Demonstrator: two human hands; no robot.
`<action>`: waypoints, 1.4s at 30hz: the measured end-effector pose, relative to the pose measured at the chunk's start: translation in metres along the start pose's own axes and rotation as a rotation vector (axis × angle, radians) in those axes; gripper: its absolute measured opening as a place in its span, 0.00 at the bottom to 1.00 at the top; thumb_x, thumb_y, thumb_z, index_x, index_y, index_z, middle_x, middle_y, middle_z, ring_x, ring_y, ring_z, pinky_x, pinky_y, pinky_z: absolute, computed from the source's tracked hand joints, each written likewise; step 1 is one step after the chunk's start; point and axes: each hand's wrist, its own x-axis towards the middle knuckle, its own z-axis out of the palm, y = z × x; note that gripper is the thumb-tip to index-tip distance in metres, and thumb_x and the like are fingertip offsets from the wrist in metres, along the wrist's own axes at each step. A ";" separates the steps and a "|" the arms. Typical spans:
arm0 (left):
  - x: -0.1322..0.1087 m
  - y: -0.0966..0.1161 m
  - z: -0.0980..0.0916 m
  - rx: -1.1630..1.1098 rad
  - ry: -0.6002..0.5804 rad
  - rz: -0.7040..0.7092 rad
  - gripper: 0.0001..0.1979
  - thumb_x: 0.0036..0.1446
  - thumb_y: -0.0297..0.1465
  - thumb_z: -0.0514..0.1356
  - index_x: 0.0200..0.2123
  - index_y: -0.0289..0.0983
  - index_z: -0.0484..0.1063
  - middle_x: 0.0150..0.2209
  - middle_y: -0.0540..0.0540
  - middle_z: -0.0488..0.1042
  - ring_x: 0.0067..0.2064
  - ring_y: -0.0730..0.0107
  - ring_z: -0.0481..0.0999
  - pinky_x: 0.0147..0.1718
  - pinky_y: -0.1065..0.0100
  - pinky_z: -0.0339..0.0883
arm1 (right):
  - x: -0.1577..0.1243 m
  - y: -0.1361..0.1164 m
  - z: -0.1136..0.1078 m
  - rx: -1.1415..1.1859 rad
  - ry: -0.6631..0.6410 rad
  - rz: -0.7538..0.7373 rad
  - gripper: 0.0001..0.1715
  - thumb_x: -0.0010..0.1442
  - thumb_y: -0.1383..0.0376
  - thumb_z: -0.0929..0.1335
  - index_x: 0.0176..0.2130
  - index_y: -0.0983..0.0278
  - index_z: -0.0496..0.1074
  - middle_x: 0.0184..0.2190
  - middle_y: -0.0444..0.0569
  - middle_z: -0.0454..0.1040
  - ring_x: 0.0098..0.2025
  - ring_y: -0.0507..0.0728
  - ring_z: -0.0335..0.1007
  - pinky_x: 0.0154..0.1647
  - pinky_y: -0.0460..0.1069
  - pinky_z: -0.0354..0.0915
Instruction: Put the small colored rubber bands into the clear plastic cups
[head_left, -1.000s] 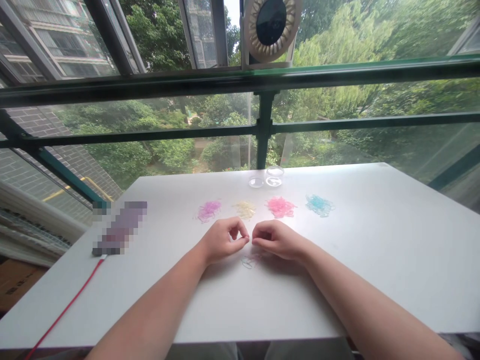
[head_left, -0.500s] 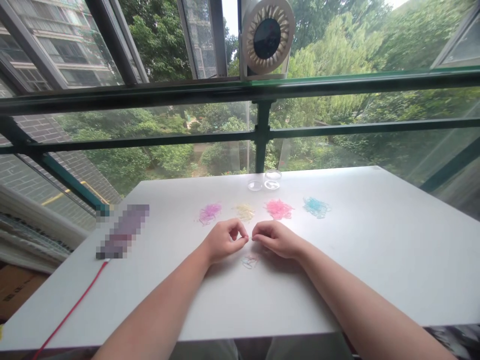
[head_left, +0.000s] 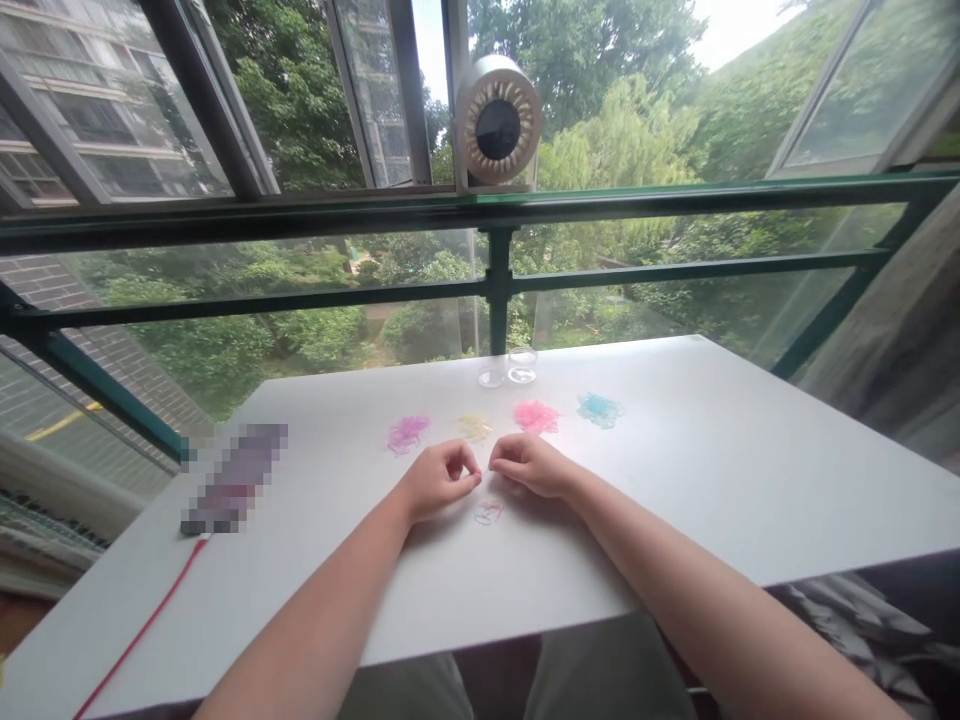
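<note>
No text, label, brand, number or sign can be read. The pixelated object (head_left: 238, 478) on the table (head_left: 600, 540) is blurred into blocks, and any lettering on the round fan-like device (head_left: 498, 130) is too small to tell.

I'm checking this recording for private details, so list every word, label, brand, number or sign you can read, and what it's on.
No text can be read.
Pixelated object: any writing is hidden.
Fan: any marks are too blurred to read.
Clear dishes: any marks are too small to read.
</note>
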 end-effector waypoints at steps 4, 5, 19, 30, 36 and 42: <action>0.001 0.000 -0.001 -0.003 -0.008 0.015 0.08 0.49 0.34 0.60 0.29 0.34 0.69 0.21 0.54 0.62 0.23 0.78 0.58 0.24 0.74 0.53 | -0.005 -0.002 0.002 -0.076 0.054 -0.040 0.06 0.52 0.65 0.65 0.27 0.66 0.68 0.17 0.40 0.64 0.20 0.47 0.56 0.22 0.43 0.55; 0.002 0.000 -0.001 -0.005 -0.013 0.019 0.08 0.49 0.34 0.60 0.29 0.34 0.69 0.21 0.53 0.62 0.23 0.78 0.58 0.24 0.74 0.53 | -0.008 -0.003 0.001 -0.117 0.074 -0.049 0.06 0.52 0.66 0.65 0.27 0.66 0.69 0.18 0.41 0.65 0.21 0.47 0.57 0.23 0.43 0.55; 0.008 -0.004 -0.001 -0.048 -0.037 0.017 0.09 0.47 0.34 0.61 0.28 0.34 0.69 0.22 0.53 0.65 0.24 0.78 0.59 0.25 0.74 0.55 | -0.074 0.012 -0.112 -0.665 0.513 0.280 0.10 0.49 0.63 0.66 0.28 0.65 0.75 0.22 0.44 0.71 0.25 0.50 0.64 0.26 0.44 0.58; 0.010 -0.009 0.000 -0.120 -0.005 -0.011 0.09 0.46 0.35 0.61 0.28 0.34 0.69 0.21 0.53 0.64 0.23 0.77 0.61 0.23 0.74 0.54 | -0.051 0.017 -0.172 -0.850 0.561 0.492 0.08 0.46 0.68 0.68 0.29 0.65 0.77 0.27 0.48 0.77 0.27 0.52 0.69 0.24 0.44 0.59; 0.013 -0.012 0.003 -0.142 0.048 -0.041 0.10 0.43 0.35 0.62 0.26 0.34 0.67 0.19 0.55 0.61 0.22 0.79 0.58 0.22 0.74 0.52 | -0.025 0.014 -0.172 -0.929 0.476 0.540 0.09 0.45 0.70 0.70 0.31 0.64 0.77 0.29 0.48 0.78 0.28 0.53 0.71 0.25 0.43 0.61; 0.019 -0.008 0.001 -0.290 0.094 -0.022 0.17 0.42 0.33 0.56 0.14 0.37 0.48 0.15 0.56 0.46 0.19 0.81 0.46 0.19 0.72 0.41 | -0.005 0.000 -0.177 -0.951 0.384 0.604 0.13 0.43 0.69 0.73 0.34 0.65 0.76 0.28 0.49 0.78 0.29 0.54 0.72 0.28 0.44 0.64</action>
